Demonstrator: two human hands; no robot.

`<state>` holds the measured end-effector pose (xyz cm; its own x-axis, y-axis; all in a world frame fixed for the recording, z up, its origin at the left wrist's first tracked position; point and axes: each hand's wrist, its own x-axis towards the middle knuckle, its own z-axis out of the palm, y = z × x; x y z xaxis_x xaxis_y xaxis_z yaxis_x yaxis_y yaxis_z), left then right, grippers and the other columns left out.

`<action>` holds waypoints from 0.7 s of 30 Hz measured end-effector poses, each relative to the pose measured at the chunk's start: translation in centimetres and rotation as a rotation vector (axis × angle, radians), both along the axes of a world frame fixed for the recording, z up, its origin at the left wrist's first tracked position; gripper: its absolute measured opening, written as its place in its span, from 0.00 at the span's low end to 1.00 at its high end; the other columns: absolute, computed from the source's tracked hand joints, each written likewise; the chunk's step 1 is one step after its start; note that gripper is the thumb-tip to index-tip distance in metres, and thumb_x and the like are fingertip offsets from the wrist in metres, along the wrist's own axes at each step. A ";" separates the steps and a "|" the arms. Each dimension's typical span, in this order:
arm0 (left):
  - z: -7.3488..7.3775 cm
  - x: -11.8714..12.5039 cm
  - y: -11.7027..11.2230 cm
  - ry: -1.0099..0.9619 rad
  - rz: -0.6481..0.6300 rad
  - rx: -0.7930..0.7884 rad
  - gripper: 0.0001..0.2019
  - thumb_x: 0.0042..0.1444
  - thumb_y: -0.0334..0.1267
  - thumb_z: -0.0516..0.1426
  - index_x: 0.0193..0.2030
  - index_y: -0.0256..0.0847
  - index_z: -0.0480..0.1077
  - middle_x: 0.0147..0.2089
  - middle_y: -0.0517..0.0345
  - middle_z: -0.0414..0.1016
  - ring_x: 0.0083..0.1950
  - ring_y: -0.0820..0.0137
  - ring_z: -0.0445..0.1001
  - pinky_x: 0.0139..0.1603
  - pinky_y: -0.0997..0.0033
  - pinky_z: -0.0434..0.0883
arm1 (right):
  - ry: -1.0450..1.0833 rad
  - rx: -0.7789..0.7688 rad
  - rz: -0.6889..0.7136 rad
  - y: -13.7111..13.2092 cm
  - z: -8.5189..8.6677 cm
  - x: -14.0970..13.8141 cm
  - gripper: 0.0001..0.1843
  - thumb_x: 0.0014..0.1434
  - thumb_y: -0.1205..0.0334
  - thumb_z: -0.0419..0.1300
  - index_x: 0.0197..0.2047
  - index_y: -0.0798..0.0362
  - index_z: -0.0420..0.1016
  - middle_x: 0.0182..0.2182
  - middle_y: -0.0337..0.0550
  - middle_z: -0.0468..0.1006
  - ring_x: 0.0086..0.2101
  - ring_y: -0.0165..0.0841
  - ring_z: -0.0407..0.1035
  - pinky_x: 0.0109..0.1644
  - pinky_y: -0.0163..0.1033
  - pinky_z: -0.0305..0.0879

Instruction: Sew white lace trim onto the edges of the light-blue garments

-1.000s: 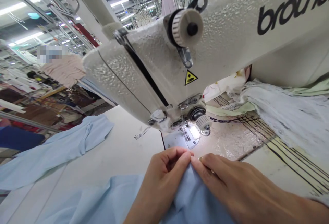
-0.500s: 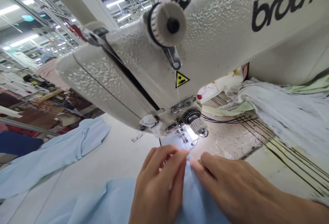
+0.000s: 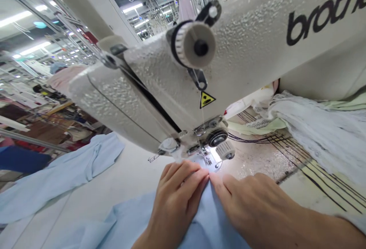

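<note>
Light blue fabric (image 3: 211,212) lies in front of the sewing machine (image 3: 243,47), its far edge close to the lit presser foot (image 3: 208,159). My left hand (image 3: 178,199) is closed, pinching the fabric between thumb and fingers just before the foot. Beside it, my right hand (image 3: 251,203) grips the same edge with thumb and forefinger, the other fingers curled under. The fingertips of both hands nearly touch. Where exactly the fabric edge meets the needle is hidden behind my fingers.
Another light blue fabric piece (image 3: 65,169) lies on the left of the white table (image 3: 134,167). White lace (image 3: 320,127) and pale green strips (image 3: 260,127) are piled on the right under the machine arm. Black lines (image 3: 309,165) cross the table there. A person in pink (image 3: 64,77) is behind the machine.
My hands have drawn together at the fabric edge, closer to the presser foot. The right fingers press nearer to the left ones. The whole view has shifted slightly.
</note>
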<state>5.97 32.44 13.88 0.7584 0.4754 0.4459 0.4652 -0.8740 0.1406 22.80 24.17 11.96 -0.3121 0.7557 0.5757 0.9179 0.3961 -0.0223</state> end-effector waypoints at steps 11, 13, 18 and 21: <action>-0.7 -0.1 2.8 -0.009 0.044 0.095 0.08 0.60 0.36 0.56 0.39 0.43 0.77 0.29 0.58 0.77 0.38 0.69 0.76 0.43 0.68 0.72 | -0.131 -0.212 -0.015 1.6 0.6 -0.5 0.16 0.51 0.72 0.58 0.45 0.63 0.71 0.18 0.41 0.72 0.15 0.28 0.59 0.19 0.38 0.39; -0.5 0.0 2.6 -0.005 0.045 0.099 0.09 0.60 0.36 0.55 0.38 0.42 0.77 0.30 0.58 0.78 0.38 0.68 0.76 0.43 0.67 0.73 | -0.114 -0.237 -0.017 1.5 0.8 -0.5 0.13 0.49 0.74 0.58 0.40 0.61 0.71 0.18 0.41 0.72 0.15 0.28 0.60 0.19 0.38 0.39; 1.1 0.4 -0.3 0.059 0.074 -0.051 0.09 0.60 0.33 0.54 0.43 0.42 0.74 0.42 0.57 0.77 0.42 0.70 0.74 0.44 0.70 0.73 | 0.013 -0.085 -0.019 0.7 0.5 0.1 0.14 0.45 0.76 0.54 0.37 0.58 0.69 0.21 0.38 0.71 0.16 0.31 0.61 0.19 0.39 0.42; 1.2 0.3 -2.2 0.039 0.076 -0.204 0.10 0.60 0.32 0.53 0.46 0.43 0.71 0.48 0.58 0.75 0.49 0.73 0.72 0.50 0.75 0.72 | 0.047 -0.103 0.015 0.0 0.1 0.7 0.11 0.50 0.75 0.52 0.38 0.56 0.66 0.25 0.38 0.69 0.17 0.31 0.60 0.18 0.39 0.41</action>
